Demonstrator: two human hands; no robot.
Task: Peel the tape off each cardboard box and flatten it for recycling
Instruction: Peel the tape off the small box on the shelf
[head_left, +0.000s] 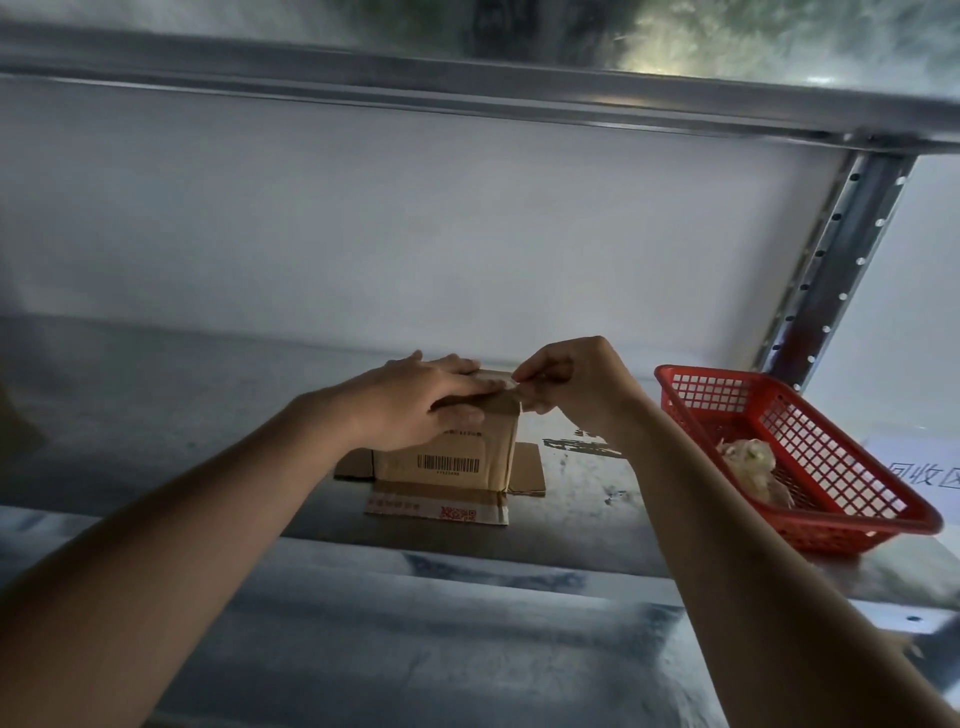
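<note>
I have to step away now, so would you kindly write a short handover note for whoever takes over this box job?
Left hand: flat on top of the cardboard box, holding it steady.
Right hand: pinching the tape at the box's top right edge.
The box stands on the metal shelf, its bottom flaps splayed open; a printed tape strip remains on the near flap.
The red basket to the right holds crumpled clear material, likely tape.
Left: finish peeling, clear the flap tape, flatten the box.
</note>
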